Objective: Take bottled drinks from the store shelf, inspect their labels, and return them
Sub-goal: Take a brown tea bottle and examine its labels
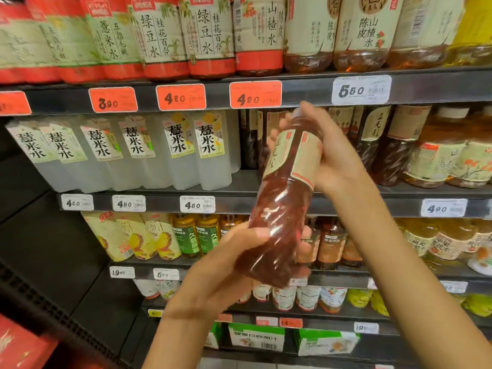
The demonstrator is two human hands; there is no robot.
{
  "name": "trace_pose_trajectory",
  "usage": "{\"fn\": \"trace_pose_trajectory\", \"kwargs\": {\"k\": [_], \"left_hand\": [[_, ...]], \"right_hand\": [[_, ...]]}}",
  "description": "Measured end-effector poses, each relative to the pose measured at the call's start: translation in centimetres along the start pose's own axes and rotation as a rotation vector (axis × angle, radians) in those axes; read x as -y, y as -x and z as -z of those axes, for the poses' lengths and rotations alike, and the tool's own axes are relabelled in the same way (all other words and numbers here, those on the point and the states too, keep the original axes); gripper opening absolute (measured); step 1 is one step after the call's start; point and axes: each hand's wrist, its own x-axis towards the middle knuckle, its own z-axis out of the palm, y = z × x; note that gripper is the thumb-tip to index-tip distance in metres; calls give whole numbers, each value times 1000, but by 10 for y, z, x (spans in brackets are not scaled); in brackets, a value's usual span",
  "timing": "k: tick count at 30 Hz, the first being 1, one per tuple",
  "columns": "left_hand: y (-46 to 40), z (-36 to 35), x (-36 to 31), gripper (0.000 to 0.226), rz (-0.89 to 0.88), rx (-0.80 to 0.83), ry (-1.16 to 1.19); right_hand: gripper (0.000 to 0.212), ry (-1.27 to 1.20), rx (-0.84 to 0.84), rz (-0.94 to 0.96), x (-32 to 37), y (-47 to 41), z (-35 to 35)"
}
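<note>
**Clerk:** Item one?

**Checker:** One bottle of reddish-brown drink (279,209), clear plastic, beige paper label with red edging round the upper half. Held in front of the shelving, off the shelf, tilted with its top up and to the right and its base down toward the left.

**Clerk:** Held how?

**Checker:** Left hand (226,259) at the lower end: thumb laid across the front of the bottle, fingers curled round behind, tips showing at the right side. Right hand (330,161) at the upper end: fingers wrapped round the neck and label from behind and the right, cap covered.

**Clerk:** Stock behind it?

**Checker:** Second shelf (346,191): dark bottles with the same beige label (378,145) directly behind and right of the held one; white bottles with bold black characters (170,153) to the left. Top shelf: large red-banded bottles with green-and-cream labels (159,38), amber ones further right. Third shelf: yellow pouches (127,235), green-labelled tea bottles (197,235), brown bottles.

**Clerk:** Price tags?

**Checker:** Orange tags (181,97) along the top rail, one white tag (361,89) reading 5.50 right of them. White tags on the lower rails, print partly blurred.
</note>
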Motion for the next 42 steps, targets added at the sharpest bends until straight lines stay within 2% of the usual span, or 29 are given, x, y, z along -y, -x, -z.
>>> {"fn": "trace_pose_trajectory", "kwargs": {"k": [1, 4, 8, 11, 13, 15, 18, 20, 22, 25, 30, 34, 38, 42], "left_hand": [[1, 0, -1, 88, -22, -24, -107], [-1, 2, 6, 71, -66, -144, -445], [-10, -4, 22, 45, -246, -271, -519], [-19, -5, 23, 55, -427, -473, -634], [-25, -4, 25, 65, -535, -636, -789], [-28, -5, 31, 69, -560, -705, -864], [-28, -8, 39, 72, -524, -595, -756], [-27, -6, 37, 71, -493, -483, -718], [-29, -4, 35, 64, -501, -425, -750], [-31, 0, 35, 57, -543, -467, -769], [-44, 18, 28, 63, -590, -567, -755], [-42, 23, 30, 61, -524, -524, -683], [-38, 26, 30, 75, -447, -407, -731], [-27, 29, 35, 66, -307, -233, -718]], "right_hand": [[21, 66, 38, 48, 4, 4, -5], [17, 270, 122, 171, 5, 9, -15], [35, 580, 71, 269, 3, 21, -22], [44, 653, 75, 304, 2, 33, -21], [44, 581, 102, 305, -1, 40, -24], [43, 479, 97, 315, -5, 44, -28], [40, 418, 119, 352, -6, 46, -29], [42, 410, 200, 347, -2, 48, -29], [52, 419, 309, 354, 1, 51, -28], [54, 536, 398, 408, 0, 55, -26], [54, 841, 589, 455, -3, 64, -23], [46, 1022, 743, 424, -4, 65, -20], [42, 980, 695, 403, -4, 63, -20], [47, 678, 437, 401, -12, 50, -14]]}}
